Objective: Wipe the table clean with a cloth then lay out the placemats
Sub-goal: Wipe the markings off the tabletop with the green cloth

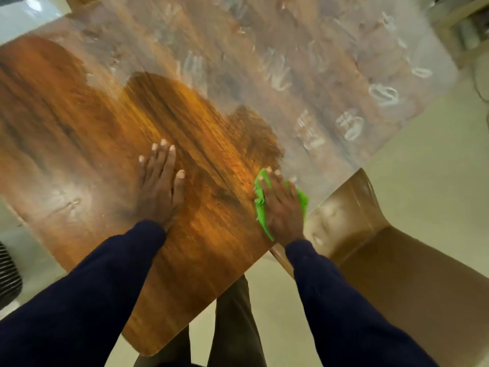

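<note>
The straight, spread fingers (271,181) of the right hand (284,207) are pressed flat on a green cloth (261,207), with nothing gripped. The cloth is pinned to the wooden table (79,115) near its right edge, at the border between bare glossy wood and a whitish film (317,75). The cloth is judged soft, light and limp, so it is better driven under a flat palm than pinched. The left hand (158,189) is laid flat and relaxed on the cleaned wood, seemingly as a brace. Both forearms (344,300), in dark sleeves, are extended forward. No placemats are seen.
</note>
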`<state>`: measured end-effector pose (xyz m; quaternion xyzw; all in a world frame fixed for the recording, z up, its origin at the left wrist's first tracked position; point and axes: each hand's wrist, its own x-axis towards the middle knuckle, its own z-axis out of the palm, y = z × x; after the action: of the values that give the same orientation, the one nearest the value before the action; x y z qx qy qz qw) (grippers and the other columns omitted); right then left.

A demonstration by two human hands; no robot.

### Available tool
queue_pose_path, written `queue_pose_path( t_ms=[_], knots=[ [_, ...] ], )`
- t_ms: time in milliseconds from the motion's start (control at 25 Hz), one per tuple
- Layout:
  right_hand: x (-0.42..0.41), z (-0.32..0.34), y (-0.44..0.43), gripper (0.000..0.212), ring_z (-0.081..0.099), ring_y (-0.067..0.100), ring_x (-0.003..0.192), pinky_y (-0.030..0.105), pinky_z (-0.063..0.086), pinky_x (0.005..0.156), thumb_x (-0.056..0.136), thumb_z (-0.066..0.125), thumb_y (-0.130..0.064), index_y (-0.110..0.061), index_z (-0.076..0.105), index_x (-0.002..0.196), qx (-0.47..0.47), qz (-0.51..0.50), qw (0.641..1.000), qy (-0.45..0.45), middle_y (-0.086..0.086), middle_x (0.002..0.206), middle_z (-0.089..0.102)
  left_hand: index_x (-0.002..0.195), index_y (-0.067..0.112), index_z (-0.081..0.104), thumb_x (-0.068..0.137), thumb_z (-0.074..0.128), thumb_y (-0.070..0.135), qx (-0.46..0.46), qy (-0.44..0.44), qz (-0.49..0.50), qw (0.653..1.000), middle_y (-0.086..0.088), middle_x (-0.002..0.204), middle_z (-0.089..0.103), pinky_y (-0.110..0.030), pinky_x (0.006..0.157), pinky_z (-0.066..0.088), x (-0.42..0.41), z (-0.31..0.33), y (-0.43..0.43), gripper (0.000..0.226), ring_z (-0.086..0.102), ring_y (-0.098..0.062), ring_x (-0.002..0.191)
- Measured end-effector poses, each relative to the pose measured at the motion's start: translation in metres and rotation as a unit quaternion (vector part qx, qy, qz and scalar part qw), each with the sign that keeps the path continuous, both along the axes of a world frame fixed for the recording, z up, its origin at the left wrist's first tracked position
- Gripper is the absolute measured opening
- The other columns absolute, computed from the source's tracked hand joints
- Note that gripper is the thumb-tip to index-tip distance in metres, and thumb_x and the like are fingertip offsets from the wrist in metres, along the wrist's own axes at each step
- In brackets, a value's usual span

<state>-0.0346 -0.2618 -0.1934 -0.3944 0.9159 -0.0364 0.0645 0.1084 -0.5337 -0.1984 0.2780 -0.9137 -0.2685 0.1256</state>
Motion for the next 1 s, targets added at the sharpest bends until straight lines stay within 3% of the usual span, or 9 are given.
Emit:
queue_pose_path(
  t_ms=[160, 240, 360, 480, 640, 800, 920, 1000],
  knots=[
    [-0.074, 0.003, -0.026, 0.054, 0.02, 0.029, 0.162, 0.057, 0.017, 0.13, 0.113, 0.029, -0.033, -0.017, 0.034, 0.164, -0.032, -0.131, 0.991, 0.01, 0.009, 0.173, 0.026, 0.166, 0.006, 0.028, 0.116, 0.032, 0.031, -0.007, -0.001, -0.056, 0.998, -0.012, 0.176, 0.021, -0.052, 0.134, 0.009, -0.052, -0.005, 0.032, 0.056, 0.013, -0.025, 0.165],
    [-0.088, 0.001, -0.051, 0.054, 0.02, 0.03, 0.161, 0.057, 0.018, 0.129, 0.113, 0.03, -0.035, -0.016, 0.035, 0.163, -0.033, -0.148, 0.988, 0.019, 0.009, 0.173, 0.027, 0.165, 0.005, 0.03, 0.116, 0.035, 0.029, -0.026, 0.002, -0.084, 0.996, -0.014, 0.175, 0.022, -0.049, 0.134, 0.008, -0.07, -0.01, 0.052, 0.055, 0.015, -0.027, 0.164],
    [-0.055, -0.005, -0.053, 0.058, 0.015, 0.033, 0.162, 0.06, 0.015, 0.129, 0.112, 0.04, -0.037, -0.015, 0.03, 0.165, -0.019, -0.051, 0.998, 0.025, 0.013, 0.174, 0.022, 0.165, 0.005, 0.032, 0.116, 0.035, 0.03, -0.065, -0.016, -0.081, 0.994, -0.015, 0.175, 0.022, -0.05, 0.134, 0.01, -0.081, -0.018, 0.068, 0.055, 0.016, -0.03, 0.164],
    [-0.012, -0.004, 0.001, 0.059, 0.013, 0.03, 0.163, 0.059, 0.015, 0.129, 0.113, 0.04, -0.04, -0.018, 0.028, 0.167, -0.014, 0.056, 0.998, -0.029, 0.01, 0.176, 0.018, 0.165, 0.004, 0.03, 0.116, 0.035, 0.029, -0.082, -0.024, -0.081, 0.993, -0.015, 0.175, 0.022, -0.053, 0.133, 0.012, -0.08, -0.022, 0.068, 0.055, 0.015, -0.029, 0.164],
    [-0.076, -0.003, 0.061, 0.059, 0.017, 0.031, 0.162, 0.06, 0.018, 0.129, 0.113, 0.035, -0.044, -0.017, 0.031, 0.165, -0.01, -0.009, 1.0, -0.011, 0.011, 0.174, 0.022, 0.165, 0.002, 0.03, 0.115, 0.033, 0.03, -0.078, -0.031, -0.077, 0.993, -0.016, 0.175, 0.021, -0.056, 0.133, 0.013, -0.083, -0.02, 0.071, 0.057, 0.014, -0.031, 0.164],
    [-0.156, 0.001, 0.035, 0.056, 0.018, 0.03, 0.162, 0.059, 0.016, 0.129, 0.111, 0.026, -0.033, -0.015, 0.034, 0.164, -0.015, -0.092, 0.996, -0.001, 0.011, 0.174, 0.025, 0.165, 0.002, 0.029, 0.115, 0.034, 0.03, -0.096, -0.042, -0.073, 0.992, -0.017, 0.175, 0.019, -0.059, 0.131, 0.016, -0.084, -0.021, 0.073, 0.058, 0.014, -0.032, 0.164],
    [-0.159, 0.003, -0.007, 0.056, 0.019, 0.033, 0.161, 0.06, 0.015, 0.129, 0.112, 0.026, -0.036, -0.015, 0.034, 0.163, -0.022, -0.077, 0.997, 0.006, 0.013, 0.173, 0.026, 0.164, 0.002, 0.031, 0.114, 0.038, 0.029, -0.1, -0.036, -0.073, 0.992, -0.016, 0.175, 0.021, -0.06, 0.131, 0.017, -0.083, -0.021, 0.073, 0.057, 0.015, -0.032, 0.164],
    [-0.133, 0.003, -0.024, 0.058, 0.014, 0.035, 0.162, 0.06, 0.013, 0.129, 0.113, 0.031, -0.039, -0.015, 0.029, 0.165, -0.015, -0.014, 1.0, 0.001, 0.014, 0.174, 0.02, 0.164, 0.002, 0.031, 0.114, 0.038, 0.029, -0.1, -0.038, -0.071, 0.992, -0.016, 0.175, 0.022, -0.06, 0.131, 0.018, -0.084, -0.021, 0.072, 0.057, 0.016, -0.032, 0.164]
  ],
)
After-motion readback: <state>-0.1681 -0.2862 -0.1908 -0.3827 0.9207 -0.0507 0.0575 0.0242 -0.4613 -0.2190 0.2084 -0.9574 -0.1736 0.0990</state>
